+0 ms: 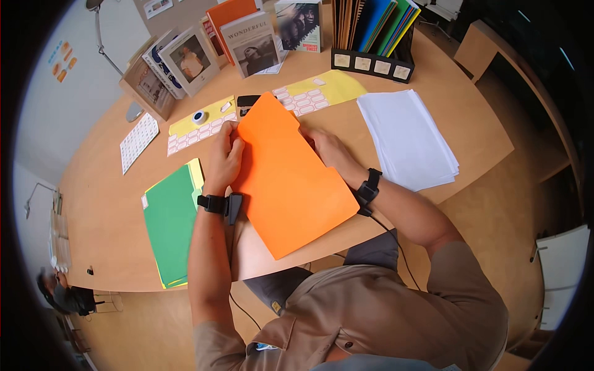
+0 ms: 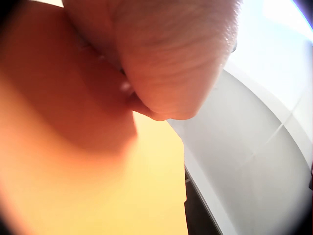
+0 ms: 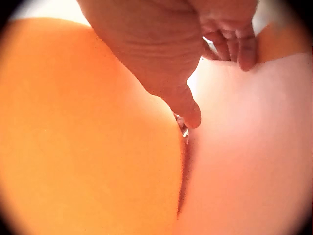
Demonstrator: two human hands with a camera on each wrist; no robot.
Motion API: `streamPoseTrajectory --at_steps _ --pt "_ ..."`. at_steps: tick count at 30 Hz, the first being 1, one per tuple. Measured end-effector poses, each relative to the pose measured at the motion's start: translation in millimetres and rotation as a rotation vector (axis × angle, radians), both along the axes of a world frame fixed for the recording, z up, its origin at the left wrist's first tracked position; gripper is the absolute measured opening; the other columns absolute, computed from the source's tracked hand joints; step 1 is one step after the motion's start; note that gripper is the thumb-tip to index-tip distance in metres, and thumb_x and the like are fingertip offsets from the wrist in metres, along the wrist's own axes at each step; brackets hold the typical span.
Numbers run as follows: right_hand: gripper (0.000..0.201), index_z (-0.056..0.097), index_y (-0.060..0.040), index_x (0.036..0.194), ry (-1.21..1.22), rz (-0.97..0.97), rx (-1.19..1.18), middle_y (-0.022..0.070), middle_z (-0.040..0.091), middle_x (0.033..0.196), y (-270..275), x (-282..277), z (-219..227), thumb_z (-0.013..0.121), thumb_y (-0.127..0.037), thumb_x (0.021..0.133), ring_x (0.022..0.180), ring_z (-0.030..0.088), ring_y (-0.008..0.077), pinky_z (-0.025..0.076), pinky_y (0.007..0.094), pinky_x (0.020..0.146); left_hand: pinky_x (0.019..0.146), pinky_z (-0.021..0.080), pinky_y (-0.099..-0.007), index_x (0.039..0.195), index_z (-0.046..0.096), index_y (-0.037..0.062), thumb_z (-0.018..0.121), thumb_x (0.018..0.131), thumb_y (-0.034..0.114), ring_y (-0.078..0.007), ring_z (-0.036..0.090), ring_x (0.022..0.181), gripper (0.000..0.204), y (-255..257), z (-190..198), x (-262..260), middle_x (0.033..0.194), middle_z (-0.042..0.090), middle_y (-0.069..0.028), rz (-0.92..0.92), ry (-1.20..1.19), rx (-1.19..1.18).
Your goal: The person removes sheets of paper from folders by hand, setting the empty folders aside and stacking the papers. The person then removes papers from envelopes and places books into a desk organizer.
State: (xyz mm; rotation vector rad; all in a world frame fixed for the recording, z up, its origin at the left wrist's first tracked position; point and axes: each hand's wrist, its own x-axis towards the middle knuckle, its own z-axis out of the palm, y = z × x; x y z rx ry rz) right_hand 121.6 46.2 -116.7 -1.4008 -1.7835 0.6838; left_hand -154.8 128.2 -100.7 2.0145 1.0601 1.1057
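An orange folder [image 1: 291,191] with a tabbed right edge is tilted up in front of me, over the table's near edge. My left hand [image 1: 226,157] grips its left edge, the thumb on the near face; in the left wrist view the palm side of the left hand [image 2: 171,58] covers part of that edge. My right hand [image 1: 331,148] is at the tabbed edge, its fingers partly hidden behind the folder. In the right wrist view the right hand [image 3: 161,54] has its thumb at a narrow gap between the orange cover and a pale pinkish panel [image 3: 249,147], with fingertips over that panel's top edge.
Green and yellow folders [image 1: 170,222] lie at left, a stack of white paper [image 1: 408,139] at right. Label sheets [image 1: 303,102] on yellow folders, a stapler-like black object [image 1: 247,102] and a small white round item [image 1: 198,117] lie beyond. Books [image 1: 250,46] and a black file holder [image 1: 371,65] stand behind.
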Motion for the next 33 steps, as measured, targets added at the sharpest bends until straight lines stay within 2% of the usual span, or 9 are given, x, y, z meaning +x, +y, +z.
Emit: streamPoseTrajectory --at_steps 4,9,11,15,21,23,25,27,33 --pt "0.045 0.064 0.006 0.128 0.476 0.063 -0.167 0.0185 0.075 0.112 7 -8 -16 0.074 -0.028 0.1 0.1 0.07 0.0241 0.055 0.0392 0.087 0.084 0.049 -0.034 0.118 0.056 -0.0015 0.051 0.101 0.005 -0.0199 0.054 0.087 0.019 -3 0 6 0.095 0.06 -0.01 0.002 0.031 0.036" --pt "0.046 0.068 0.0072 0.126 0.359 0.04 -0.312 0.0155 0.078 0.115 9 3 -4 0.077 -0.029 0.099 0.098 0.074 0.0218 0.057 0.0385 0.085 0.086 0.044 -0.0305 0.114 0.053 0.0017 0.051 0.102 0.004 -0.0161 0.045 0.089 0.012 -4 0 7 0.095 0.048 -0.0049 -0.026 0.053 -0.112" --pt "0.044 0.07 0.0077 0.124 0.374 0.07 -0.418 0.0167 0.079 0.112 14 10 -2 0.077 -0.028 0.098 0.097 0.075 0.0247 0.058 0.0395 0.085 0.086 0.043 -0.0318 0.111 0.051 0.0011 0.049 0.103 0.005 -0.019 0.044 0.089 0.009 3 -9 3 0.096 0.046 -0.0076 -0.025 0.073 0.077" --pt "0.035 0.073 0.0069 0.116 0.078 -0.274 -0.019 0.024 0.078 0.102 31 45 -1 0.075 -0.024 0.1 0.091 0.076 0.0364 0.058 0.0417 0.085 0.09 0.044 -0.0337 0.11 0.054 0.0001 0.047 0.103 0.008 -0.024 0.045 0.089 0.012 17 -16 -12 0.098 0.046 -0.0105 0.068 0.177 0.117" --pt "0.032 0.073 0.007 0.119 0.599 -0.37 0.236 0.0045 0.078 0.105 24 83 46 0.068 -0.023 0.108 0.09 0.068 0.0097 0.055 0.0276 0.083 0.086 0.05 -0.0449 0.103 0.059 -0.003 0.044 0.102 0.014 -0.0354 0.058 0.085 0.023 9 44 -20 0.09 0.06 -0.02 0.261 0.135 0.021" --pt "0.031 0.074 0.004 0.119 0.72 -0.334 0.235 0.003 0.077 0.105 16 104 60 0.07 -0.025 0.108 0.092 0.067 0.0103 0.053 0.0266 0.085 0.084 0.052 -0.0454 0.108 0.062 -0.0042 0.044 0.102 0.016 -0.0358 0.062 0.084 0.027 -3 75 -23 0.089 0.066 -0.0218 0.373 0.157 0.203" --pt "0.035 0.074 0.0015 0.119 0.716 -0.457 0.284 0.0018 0.076 0.106 6 125 74 0.071 -0.031 0.107 0.096 0.066 0.0095 0.051 0.0255 0.089 0.09 0.052 -0.0409 0.116 0.064 -0.0041 0.046 0.105 0.018 -0.0318 0.065 0.093 0.031 17 91 -59 0.1 0.069 -0.0198 0.288 0.126 0.364" --pt "0.045 0.073 0.0003 0.124 0.655 -0.37 0.204 0.0046 0.075 0.112 -19 145 102 0.072 -0.04 0.105 0.102 0.066 0.0119 0.049 0.0273 0.095 0.101 0.049 -0.0325 0.127 0.069 -0.0011 0.05 0.107 0.022 -0.0212 0.064 0.11 0.036 28 115 -100 0.115 0.072 -0.0089 0.279 0.09 0.208" --pt "0.031 0.07 0.0054 0.121 0.66 -0.357 0.063 0.0096 0.074 0.11 -43 207 121 0.063 -0.019 0.103 0.099 0.069 0.017 0.053 0.0306 0.093 0.086 0.049 -0.0339 0.118 0.068 0.0026 0.048 0.105 0.016 -0.0166 0.058 0.092 0.027 34 123 -229 0.096 0.063 -0.0031 0.308 0.333 0.028"
